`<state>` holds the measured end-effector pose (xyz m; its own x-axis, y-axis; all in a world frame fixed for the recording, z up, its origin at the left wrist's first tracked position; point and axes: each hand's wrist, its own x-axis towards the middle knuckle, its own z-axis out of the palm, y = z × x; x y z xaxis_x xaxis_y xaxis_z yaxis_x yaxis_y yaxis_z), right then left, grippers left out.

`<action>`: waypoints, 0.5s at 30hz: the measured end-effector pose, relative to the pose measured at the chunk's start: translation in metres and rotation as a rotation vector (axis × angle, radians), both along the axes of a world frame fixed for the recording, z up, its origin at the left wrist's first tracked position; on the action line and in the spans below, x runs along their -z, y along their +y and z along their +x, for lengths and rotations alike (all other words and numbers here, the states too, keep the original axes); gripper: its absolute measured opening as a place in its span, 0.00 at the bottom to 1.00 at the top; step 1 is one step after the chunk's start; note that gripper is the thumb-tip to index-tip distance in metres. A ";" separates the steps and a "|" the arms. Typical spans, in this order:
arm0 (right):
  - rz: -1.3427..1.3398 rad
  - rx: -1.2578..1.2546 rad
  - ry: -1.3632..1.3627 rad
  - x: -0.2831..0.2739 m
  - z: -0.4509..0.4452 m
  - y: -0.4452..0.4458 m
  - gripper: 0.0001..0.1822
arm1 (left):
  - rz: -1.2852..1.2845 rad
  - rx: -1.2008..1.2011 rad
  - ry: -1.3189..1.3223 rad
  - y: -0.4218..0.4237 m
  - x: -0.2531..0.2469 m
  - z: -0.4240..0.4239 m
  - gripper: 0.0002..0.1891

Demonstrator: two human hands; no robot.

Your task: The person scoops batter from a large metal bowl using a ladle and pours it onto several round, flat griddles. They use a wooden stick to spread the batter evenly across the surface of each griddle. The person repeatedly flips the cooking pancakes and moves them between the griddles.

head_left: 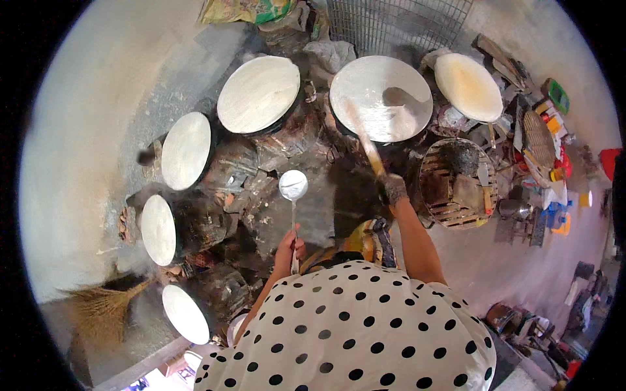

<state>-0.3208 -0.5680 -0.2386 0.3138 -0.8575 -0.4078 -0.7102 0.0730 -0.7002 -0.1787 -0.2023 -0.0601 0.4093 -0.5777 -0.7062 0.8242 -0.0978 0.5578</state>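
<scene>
My left hand [289, 248] grips the handle of a metal ladle [293, 185], whose round bowl points away from me and looks white and shiny. My right hand [394, 188], with something dark and textured over it, holds a long flat wooden tool [368, 146]. The tool's far end reaches over a large round pan surface [381, 97], coated with wet white liquid and bearing a dark patch. To its left lies a white round sheet [259, 95] on a dark pan. On the right, another round sheet [467, 85] is yellowish at its middle.
More white rounds [186, 151] curve down the left over sooty stoves. A woven basket [425, 205] with a flat-bladed tool [484, 181] stands right. A wire grille [398, 24] is beyond, a straw broom [100, 313] lower left, and household goods [557, 217] far right.
</scene>
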 end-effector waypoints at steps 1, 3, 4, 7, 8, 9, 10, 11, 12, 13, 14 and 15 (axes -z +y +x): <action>-0.044 -0.066 0.025 0.003 -0.007 0.000 0.29 | -0.026 -0.001 0.002 -0.004 -0.003 0.000 0.20; -0.022 -0.036 -0.002 -0.002 -0.036 -0.015 0.29 | -0.082 -0.002 0.010 -0.010 -0.009 -0.003 0.20; 0.008 -0.003 -0.023 -0.013 -0.050 -0.026 0.29 | -0.133 -0.020 0.030 -0.006 0.000 -0.004 0.21; -0.002 0.076 0.031 -0.046 -0.079 -0.075 0.29 | -0.109 -0.060 0.047 -0.025 -0.002 -0.010 0.23; -0.015 0.050 0.070 -0.043 -0.073 -0.084 0.30 | -0.128 -0.068 0.049 -0.031 -0.003 -0.012 0.23; -0.017 -0.048 0.125 -0.030 -0.067 -0.089 0.28 | -0.154 -0.055 0.055 -0.044 -0.003 -0.013 0.23; -0.021 -0.153 0.172 -0.012 -0.059 -0.094 0.26 | -0.175 -0.051 0.054 -0.055 -0.006 -0.014 0.24; -0.017 -0.251 0.221 0.016 -0.053 -0.096 0.25 | -0.135 -0.030 0.048 -0.067 -0.010 -0.014 0.23; -0.352 -0.494 0.156 0.054 -0.079 -0.102 0.24 | -0.092 -0.013 0.041 -0.079 -0.016 -0.016 0.23; -0.197 -0.391 0.058 0.057 -0.085 -0.120 0.22 | -0.050 -0.013 0.028 -0.089 -0.019 -0.015 0.23; -0.049 -0.287 -0.038 0.054 -0.089 -0.144 0.21 | -0.094 -0.003 0.015 -0.098 -0.019 -0.014 0.23; 0.105 -0.184 -0.132 0.047 -0.094 -0.166 0.20 | -0.134 0.006 0.005 -0.103 -0.020 -0.016 0.23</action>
